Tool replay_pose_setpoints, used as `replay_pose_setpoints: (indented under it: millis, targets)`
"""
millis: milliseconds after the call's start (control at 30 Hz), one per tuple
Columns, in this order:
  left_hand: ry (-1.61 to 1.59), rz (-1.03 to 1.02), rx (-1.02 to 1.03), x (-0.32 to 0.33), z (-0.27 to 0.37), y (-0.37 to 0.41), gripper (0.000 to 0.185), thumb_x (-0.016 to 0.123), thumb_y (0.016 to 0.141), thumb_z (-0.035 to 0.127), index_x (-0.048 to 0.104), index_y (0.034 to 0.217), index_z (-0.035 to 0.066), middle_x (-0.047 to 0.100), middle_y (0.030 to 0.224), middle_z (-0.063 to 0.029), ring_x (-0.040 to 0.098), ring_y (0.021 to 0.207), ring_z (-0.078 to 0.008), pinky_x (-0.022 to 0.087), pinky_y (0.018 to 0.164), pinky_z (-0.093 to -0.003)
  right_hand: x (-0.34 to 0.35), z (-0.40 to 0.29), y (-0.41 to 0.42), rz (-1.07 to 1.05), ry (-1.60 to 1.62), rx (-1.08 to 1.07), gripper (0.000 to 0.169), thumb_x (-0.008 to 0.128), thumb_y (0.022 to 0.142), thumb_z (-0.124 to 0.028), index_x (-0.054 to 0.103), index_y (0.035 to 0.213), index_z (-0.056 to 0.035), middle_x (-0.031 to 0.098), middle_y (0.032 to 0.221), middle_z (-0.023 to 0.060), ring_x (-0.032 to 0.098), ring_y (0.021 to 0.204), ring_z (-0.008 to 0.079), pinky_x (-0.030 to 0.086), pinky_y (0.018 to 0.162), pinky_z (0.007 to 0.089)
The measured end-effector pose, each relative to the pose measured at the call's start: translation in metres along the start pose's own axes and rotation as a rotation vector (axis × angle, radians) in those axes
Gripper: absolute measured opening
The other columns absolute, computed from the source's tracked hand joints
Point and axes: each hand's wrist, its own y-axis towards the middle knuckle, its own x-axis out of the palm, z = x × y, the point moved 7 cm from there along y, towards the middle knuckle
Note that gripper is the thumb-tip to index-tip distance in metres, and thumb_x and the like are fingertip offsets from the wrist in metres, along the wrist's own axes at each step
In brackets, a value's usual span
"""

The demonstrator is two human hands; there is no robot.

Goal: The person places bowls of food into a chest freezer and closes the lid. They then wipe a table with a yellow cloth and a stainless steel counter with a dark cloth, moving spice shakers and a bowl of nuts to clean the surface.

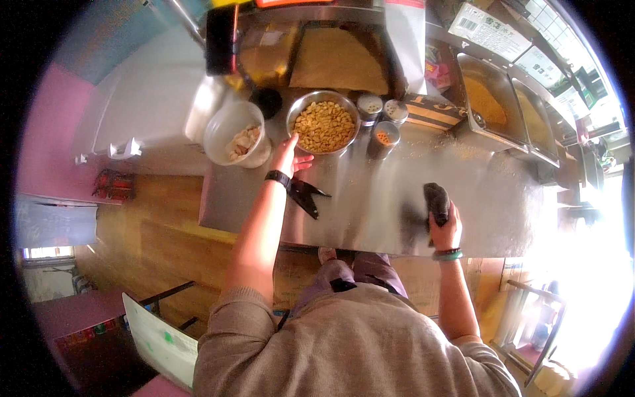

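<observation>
My left hand [289, 156] reaches to the near left rim of a stainless steel bowl [325, 126] full of shelled peanuts. One fingertip meets or nearly meets the rim, and the other fingers are spread. Under my left wrist, a black two-pronged tool [307, 196] lies on the steel worktop [357, 218]; its exact kind is unclear. In my right hand [446, 228] is a bunched dark cloth [436, 203], held over the right part of the worktop. Left of the bowl stands a translucent plastic tub [233, 136] with pale pieces inside.
Several shakers with metal lids [384, 136] stand right of the bowl. Behind it is a brown-topped container [337, 59]. Metal bins of yellowish crumbs [488, 104] are at the back right. A white chest [144, 114] adjoins the worktop's left. Crumbs dot the worktop's back edge.
</observation>
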Motion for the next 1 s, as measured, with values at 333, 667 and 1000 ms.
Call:
replay_pose_setpoints:
  millis: [333,667,1000]
  targets:
    - [0.16,0.13,0.101,-0.005,-0.01,-0.015,0.032,0.038,0.085,0.01,0.035,0.11,-0.009,0.054,0.094,-0.0256,0.062,0.066,-0.0371,0.058,0.053,-0.0406,-0.003,0.014,0.046,-0.098,-0.023,-0.258,0.085,0.07,0.061,-0.025,0.029,0.132,-0.0044,0.033,0.132,0.0222,0.031,0.122,0.037,0.025,0.101,0.0456]
    - [0.036,0.428,0.232,-0.018,-0.004,-0.19,0.023,0.041,0.081,0.006,0.043,0.103,-0.003,0.057,0.093,-0.0121,0.061,0.066,-0.019,0.051,0.047,-0.0278,0.107,-0.052,0.125,-0.077,0.378,-0.172,0.089,0.075,0.059,-0.019,0.026,0.13,-0.0011,0.04,0.125,0.0198,0.04,0.115,0.0333,0.034,0.097,0.037]
    - [-0.017,0.611,0.288,-0.125,-0.023,-0.245,0.016,0.042,0.082,0.006,0.048,0.091,-0.005,0.058,0.082,-0.0109,0.059,0.059,-0.0147,0.046,0.042,-0.0253,0.156,-0.069,0.125,0.018,0.49,-0.106,0.08,0.077,0.056,-0.021,0.036,0.123,-0.0045,0.051,0.113,0.0161,0.051,0.104,0.0305,0.041,0.088,0.0361]
